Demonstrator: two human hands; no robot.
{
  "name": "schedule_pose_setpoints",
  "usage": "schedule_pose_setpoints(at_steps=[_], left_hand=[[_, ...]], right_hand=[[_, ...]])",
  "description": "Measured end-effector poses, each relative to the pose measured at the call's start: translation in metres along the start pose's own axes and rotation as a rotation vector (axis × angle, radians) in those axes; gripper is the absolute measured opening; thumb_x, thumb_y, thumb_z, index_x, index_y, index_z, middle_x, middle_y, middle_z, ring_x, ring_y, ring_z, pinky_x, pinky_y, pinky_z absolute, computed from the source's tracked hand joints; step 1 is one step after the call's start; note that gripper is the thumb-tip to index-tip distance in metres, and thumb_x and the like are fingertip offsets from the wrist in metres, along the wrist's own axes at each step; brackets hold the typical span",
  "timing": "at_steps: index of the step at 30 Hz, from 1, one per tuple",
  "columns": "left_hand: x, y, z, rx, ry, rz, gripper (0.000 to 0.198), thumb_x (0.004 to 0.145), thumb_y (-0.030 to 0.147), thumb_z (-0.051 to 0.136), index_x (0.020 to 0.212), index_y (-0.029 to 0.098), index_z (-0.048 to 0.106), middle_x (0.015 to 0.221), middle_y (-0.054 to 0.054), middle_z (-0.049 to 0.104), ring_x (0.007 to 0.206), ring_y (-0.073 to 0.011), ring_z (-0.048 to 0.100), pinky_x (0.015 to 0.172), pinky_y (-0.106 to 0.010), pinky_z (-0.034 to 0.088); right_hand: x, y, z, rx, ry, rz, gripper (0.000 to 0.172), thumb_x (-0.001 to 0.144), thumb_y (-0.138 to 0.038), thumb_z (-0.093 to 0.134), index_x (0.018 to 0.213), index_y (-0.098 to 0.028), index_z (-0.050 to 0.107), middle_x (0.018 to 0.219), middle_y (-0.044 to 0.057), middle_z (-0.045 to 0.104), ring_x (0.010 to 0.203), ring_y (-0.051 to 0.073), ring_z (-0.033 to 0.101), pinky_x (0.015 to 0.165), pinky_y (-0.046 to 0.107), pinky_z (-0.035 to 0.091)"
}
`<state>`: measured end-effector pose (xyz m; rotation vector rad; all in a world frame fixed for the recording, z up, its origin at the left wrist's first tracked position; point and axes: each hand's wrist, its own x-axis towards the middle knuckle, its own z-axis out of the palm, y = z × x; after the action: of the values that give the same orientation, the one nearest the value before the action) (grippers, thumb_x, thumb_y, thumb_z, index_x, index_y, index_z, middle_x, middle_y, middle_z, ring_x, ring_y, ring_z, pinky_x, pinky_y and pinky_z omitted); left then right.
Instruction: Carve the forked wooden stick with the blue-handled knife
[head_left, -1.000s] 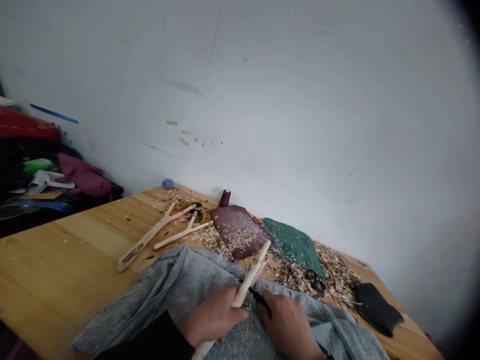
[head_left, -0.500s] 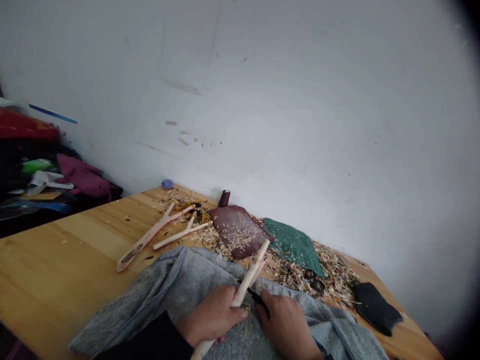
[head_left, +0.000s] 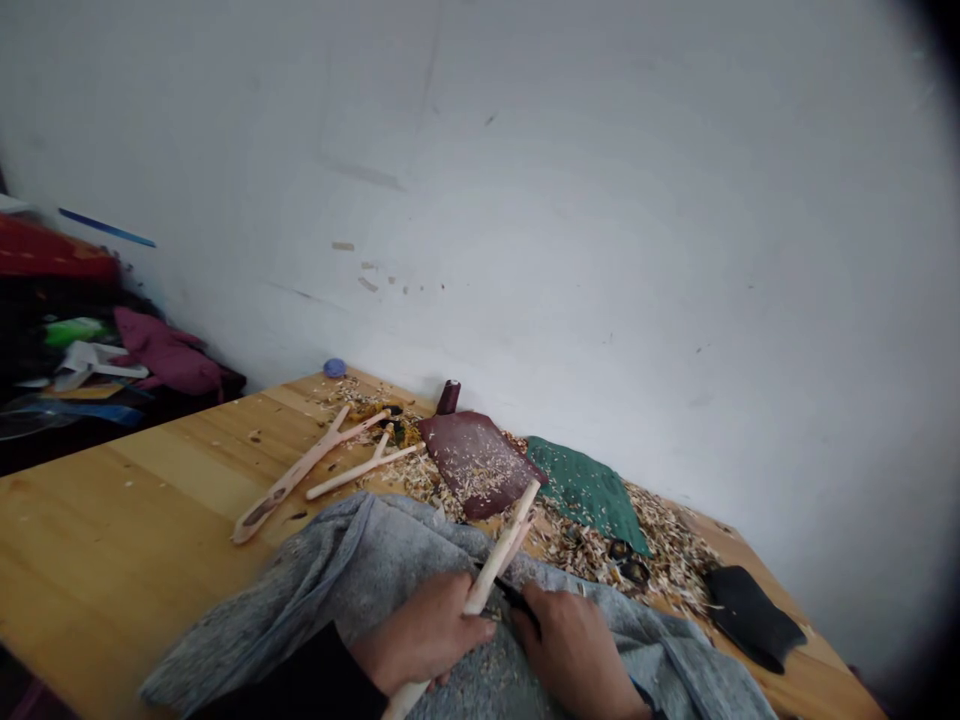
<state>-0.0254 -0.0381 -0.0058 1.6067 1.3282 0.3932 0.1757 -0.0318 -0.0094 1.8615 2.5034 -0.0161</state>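
My left hand (head_left: 429, 630) is closed round the lower part of a pale, peeled forked stick (head_left: 498, 556), which slants up and away from me. A knife (head_left: 517, 598) with a black handle is gripped in my right hand (head_left: 571, 645). Its blade lies against the stick near the fork, partly hidden behind the wood. Beneath both hands a grey cloth (head_left: 397, 545) is spread over the table edge and sprinkled with shavings.
On the wooden table (head_left: 135, 530) lie a larger forked stick (head_left: 292, 478) and a smaller one (head_left: 360, 472). Behind the hands are a maroon sheet (head_left: 480, 455), a green sheet (head_left: 581, 485), wood shavings (head_left: 675, 550), a dark thread spool (head_left: 448, 397) and a black piece (head_left: 754, 615).
Hardly anything differs. Both hands, the stick and the knife stay in nearly the same place.
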Motion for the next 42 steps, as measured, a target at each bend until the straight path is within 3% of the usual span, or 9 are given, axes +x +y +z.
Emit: schedule_pose_setpoints(at_steps=[2, 8, 10, 16, 21, 24, 31, 38, 42], left_hand=[[0.001, -0.001, 0.000, -0.009, -0.003, 0.001, 0.019, 0.081, 0.038, 0.054, 0.089, 0.021, 0.048, 0.067, 0.004, 0.053, 0.041, -0.0099, 0.049, 0.035, -0.021, 0.036], [0.001, -0.002, -0.001, -0.006, -0.003, 0.010, 0.022, 0.080, 0.042, 0.055, 0.085, 0.022, 0.047, 0.067, 0.005, 0.052, 0.040, -0.0092, 0.049, 0.035, -0.020, 0.034], [0.000, -0.001, -0.001, -0.003, 0.005, -0.003, 0.022, 0.080, 0.042, 0.056, 0.084, 0.022, 0.047, 0.067, 0.005, 0.052, 0.040, -0.0093, 0.048, 0.035, -0.020, 0.034], [-0.001, 0.000, 0.001, -0.009, 0.008, -0.007, 0.018, 0.082, 0.037, 0.054, 0.087, 0.021, 0.048, 0.066, 0.005, 0.052, 0.042, -0.0099, 0.048, 0.036, -0.022, 0.036], [0.000, -0.001, 0.000, 0.001, 0.004, 0.006, 0.020, 0.081, 0.040, 0.054, 0.086, 0.021, 0.048, 0.066, 0.004, 0.052, 0.041, -0.0106, 0.049, 0.036, -0.023, 0.035], [0.000, -0.002, -0.001, -0.002, -0.002, 0.001, 0.022, 0.080, 0.042, 0.056, 0.085, 0.022, 0.047, 0.065, 0.005, 0.052, 0.041, -0.0098, 0.048, 0.036, -0.021, 0.035], [0.000, 0.001, -0.001, -0.008, 0.003, -0.014, 0.022, 0.079, 0.041, 0.056, 0.086, 0.021, 0.049, 0.068, 0.003, 0.054, 0.041, -0.0096, 0.050, 0.036, -0.021, 0.035], [0.000, -0.001, 0.001, 0.003, 0.010, -0.001, 0.021, 0.080, 0.040, 0.054, 0.085, 0.022, 0.046, 0.068, 0.004, 0.053, 0.040, -0.0096, 0.048, 0.035, -0.021, 0.034], [0.000, -0.003, 0.002, -0.007, 0.022, 0.003, 0.020, 0.081, 0.040, 0.054, 0.084, 0.022, 0.046, 0.067, 0.003, 0.053, 0.039, -0.0093, 0.048, 0.033, -0.021, 0.033]], right_hand=[[0.000, 0.002, -0.002, -0.001, 0.021, 0.019, 0.024, 0.098, -0.030, 0.046, 0.096, -0.025, 0.069, 0.089, 0.005, 0.077, 0.086, 0.023, 0.073, 0.071, 0.027, 0.046], [0.007, 0.021, -0.007, -0.053, 0.034, 0.315, 0.032, 0.101, -0.031, 0.037, 0.103, -0.023, 0.069, 0.092, 0.010, 0.077, 0.086, 0.027, 0.074, 0.069, 0.032, 0.048], [0.006, 0.019, -0.006, -0.063, 0.000, 0.284, 0.031, 0.100, -0.030, 0.039, 0.104, -0.023, 0.069, 0.094, 0.011, 0.077, 0.087, 0.027, 0.074, 0.071, 0.032, 0.048], [0.000, 0.001, 0.000, -0.021, -0.018, 0.010, 0.025, 0.098, -0.029, 0.045, 0.097, -0.026, 0.070, 0.090, 0.004, 0.077, 0.087, 0.023, 0.073, 0.071, 0.027, 0.046], [0.005, 0.014, -0.003, -0.016, 0.068, 0.203, 0.031, 0.101, -0.032, 0.039, 0.102, -0.024, 0.069, 0.090, 0.007, 0.077, 0.084, 0.024, 0.074, 0.069, 0.028, 0.046], [0.006, 0.017, -0.004, -0.056, 0.033, 0.293, 0.032, 0.102, -0.030, 0.038, 0.105, -0.023, 0.068, 0.093, 0.010, 0.077, 0.085, 0.026, 0.074, 0.069, 0.031, 0.048], [0.000, -0.001, 0.000, -0.055, -0.021, 0.059, 0.026, 0.100, -0.027, 0.044, 0.102, -0.024, 0.069, 0.094, 0.007, 0.077, 0.090, 0.025, 0.073, 0.072, 0.030, 0.048], [0.005, 0.012, -0.006, -0.070, 0.022, 0.265, 0.032, 0.103, -0.032, 0.037, 0.104, -0.023, 0.067, 0.092, 0.009, 0.077, 0.087, 0.028, 0.074, 0.067, 0.032, 0.047], [0.002, 0.005, -0.001, -0.071, -0.027, 0.142, 0.027, 0.100, -0.029, 0.042, 0.102, -0.024, 0.069, 0.094, 0.007, 0.077, 0.089, 0.027, 0.074, 0.070, 0.030, 0.047]])
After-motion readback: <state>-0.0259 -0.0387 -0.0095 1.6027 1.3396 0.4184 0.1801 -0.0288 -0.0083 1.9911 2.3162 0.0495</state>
